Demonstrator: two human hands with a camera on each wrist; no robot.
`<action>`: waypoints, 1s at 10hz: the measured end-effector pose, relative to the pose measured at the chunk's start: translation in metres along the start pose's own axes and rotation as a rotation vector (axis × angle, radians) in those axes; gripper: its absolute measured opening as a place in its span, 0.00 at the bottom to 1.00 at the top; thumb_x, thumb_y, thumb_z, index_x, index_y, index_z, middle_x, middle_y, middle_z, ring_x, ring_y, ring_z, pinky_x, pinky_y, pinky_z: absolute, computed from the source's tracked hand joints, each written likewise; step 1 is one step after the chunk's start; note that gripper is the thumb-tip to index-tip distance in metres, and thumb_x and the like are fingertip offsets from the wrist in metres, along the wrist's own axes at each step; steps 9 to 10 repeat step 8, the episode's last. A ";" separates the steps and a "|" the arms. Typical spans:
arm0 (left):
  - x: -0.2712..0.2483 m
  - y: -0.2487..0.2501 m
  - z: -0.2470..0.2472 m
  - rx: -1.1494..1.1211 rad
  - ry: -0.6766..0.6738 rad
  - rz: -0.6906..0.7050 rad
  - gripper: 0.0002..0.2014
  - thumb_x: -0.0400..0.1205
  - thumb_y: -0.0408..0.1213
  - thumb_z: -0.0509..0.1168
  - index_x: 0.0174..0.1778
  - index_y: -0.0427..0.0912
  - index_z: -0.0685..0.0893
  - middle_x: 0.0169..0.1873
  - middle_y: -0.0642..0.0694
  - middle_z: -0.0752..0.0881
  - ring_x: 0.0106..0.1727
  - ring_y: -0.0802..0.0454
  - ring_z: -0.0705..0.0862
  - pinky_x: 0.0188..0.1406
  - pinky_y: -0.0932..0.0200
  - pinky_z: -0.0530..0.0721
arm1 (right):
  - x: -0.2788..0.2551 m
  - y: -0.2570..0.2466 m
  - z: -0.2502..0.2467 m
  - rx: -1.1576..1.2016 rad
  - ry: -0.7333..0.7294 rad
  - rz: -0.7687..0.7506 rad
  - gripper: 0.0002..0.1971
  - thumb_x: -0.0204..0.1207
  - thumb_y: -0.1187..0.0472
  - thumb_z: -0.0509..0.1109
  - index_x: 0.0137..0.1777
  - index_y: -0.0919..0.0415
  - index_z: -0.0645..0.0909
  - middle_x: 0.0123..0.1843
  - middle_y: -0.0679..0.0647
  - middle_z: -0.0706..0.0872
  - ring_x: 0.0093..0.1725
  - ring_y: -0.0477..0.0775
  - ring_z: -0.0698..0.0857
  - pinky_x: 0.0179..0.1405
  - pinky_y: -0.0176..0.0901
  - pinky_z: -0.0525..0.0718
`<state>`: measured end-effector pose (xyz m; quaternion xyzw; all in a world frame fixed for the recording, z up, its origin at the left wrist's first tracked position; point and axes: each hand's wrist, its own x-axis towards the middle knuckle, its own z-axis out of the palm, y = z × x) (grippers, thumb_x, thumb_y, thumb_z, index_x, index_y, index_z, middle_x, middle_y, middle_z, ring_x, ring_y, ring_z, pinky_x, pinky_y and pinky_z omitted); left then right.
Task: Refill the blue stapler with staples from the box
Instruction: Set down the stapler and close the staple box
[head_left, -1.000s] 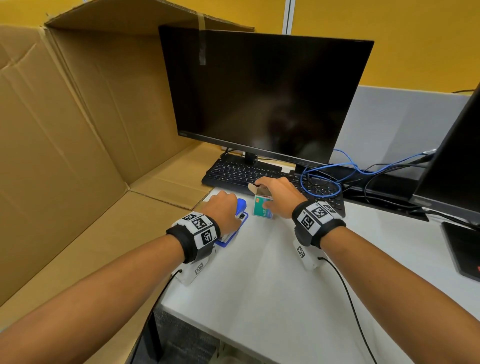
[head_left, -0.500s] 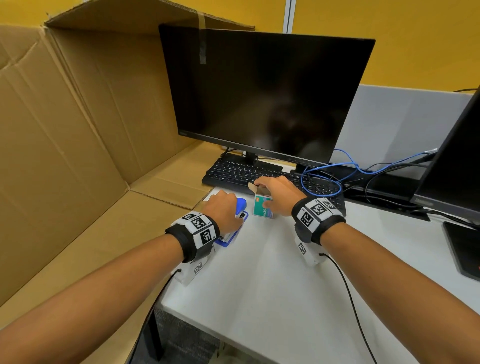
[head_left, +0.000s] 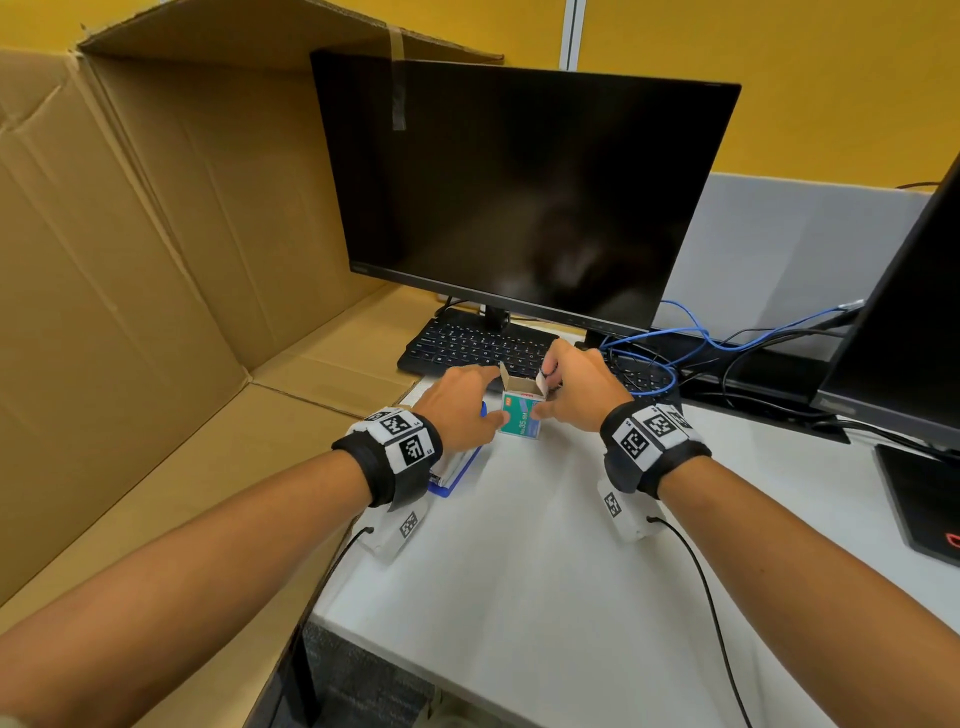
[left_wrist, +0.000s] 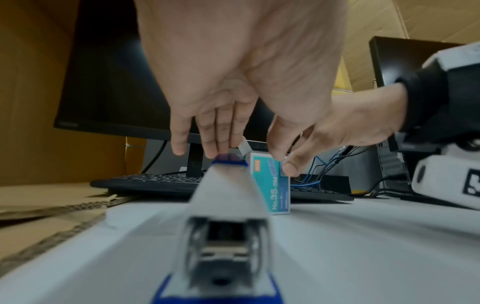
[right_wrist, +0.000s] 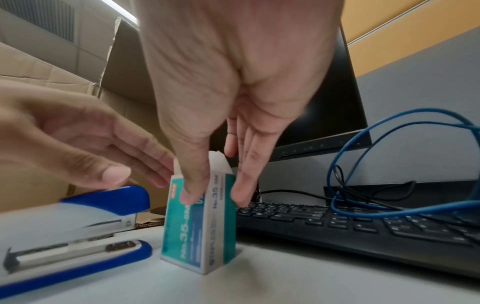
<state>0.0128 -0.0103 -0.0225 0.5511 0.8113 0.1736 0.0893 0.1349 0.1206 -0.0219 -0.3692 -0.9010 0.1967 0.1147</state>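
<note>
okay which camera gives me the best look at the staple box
The right wrist view: the staple box stands upright on the desk, large and sharp, its label readable and top flap open. The head view shows it small between both hands. The left wrist view shows it partly hidden behind the blue stapler.

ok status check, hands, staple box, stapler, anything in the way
Right hand pinches upright staple box, top flaps open. Left hand open, fingers at the box, above blue stapler, which lies closed on desk. Keyboard right behind box; nothing blocking.
</note>
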 end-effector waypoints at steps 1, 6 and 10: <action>0.003 0.004 0.003 -0.009 0.023 0.051 0.29 0.82 0.39 0.67 0.80 0.46 0.70 0.76 0.43 0.76 0.73 0.43 0.78 0.62 0.49 0.85 | -0.002 0.005 0.002 0.005 0.015 -0.023 0.17 0.69 0.56 0.81 0.49 0.58 0.77 0.54 0.55 0.85 0.52 0.50 0.77 0.35 0.35 0.78; 0.015 0.000 0.010 0.017 -0.006 0.048 0.22 0.81 0.32 0.67 0.72 0.48 0.80 0.71 0.46 0.81 0.72 0.44 0.80 0.57 0.52 0.89 | -0.002 0.007 0.005 -0.027 -0.009 -0.069 0.19 0.68 0.52 0.82 0.55 0.53 0.80 0.56 0.56 0.88 0.57 0.52 0.83 0.52 0.41 0.84; 0.010 0.006 0.005 -0.035 0.033 0.039 0.29 0.82 0.31 0.66 0.80 0.49 0.70 0.76 0.45 0.76 0.75 0.43 0.77 0.62 0.50 0.85 | -0.003 0.007 0.005 -0.066 -0.015 -0.052 0.34 0.65 0.48 0.83 0.70 0.53 0.76 0.65 0.56 0.86 0.63 0.56 0.84 0.60 0.52 0.88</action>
